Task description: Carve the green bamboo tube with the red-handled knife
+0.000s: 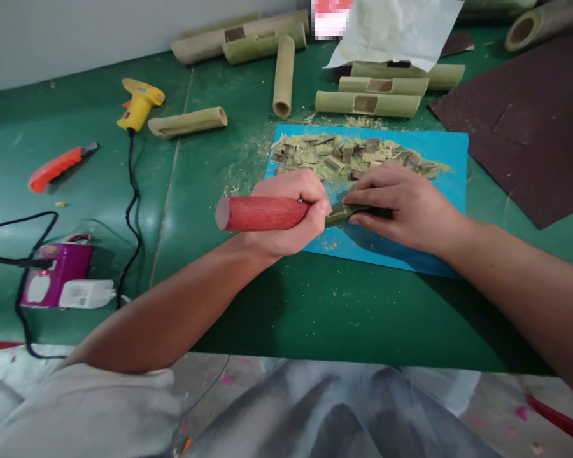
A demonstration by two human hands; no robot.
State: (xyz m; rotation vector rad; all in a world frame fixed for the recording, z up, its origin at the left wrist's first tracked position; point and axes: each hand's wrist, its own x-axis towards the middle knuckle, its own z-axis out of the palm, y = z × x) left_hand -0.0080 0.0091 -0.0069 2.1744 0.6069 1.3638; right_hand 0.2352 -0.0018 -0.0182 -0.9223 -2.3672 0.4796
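My left hand [291, 213] is closed around a thick red wooden handle [262, 214]. The handle's flat butt points left, and the working end of this tool is hidden by my fingers. A dark green piece of bamboo [338, 215] shows between my two hands. Its right part lies under my right hand [396, 200], whose thumb and fingers pinch it. Both hands are over a blue sheet [451, 165]. Bamboo chips and shavings [334, 164] are heaped on that sheet, just beyond my hands.
Notched bamboo tubes [391, 105] lie at the back, beside an upright-facing tube [283, 79] and white paper [396, 32]. Left are a cut tube [188, 122], yellow glue gun [141, 105], orange cutter [60, 168] and purple power block [60, 270]. Brown board [530, 127] lies right.
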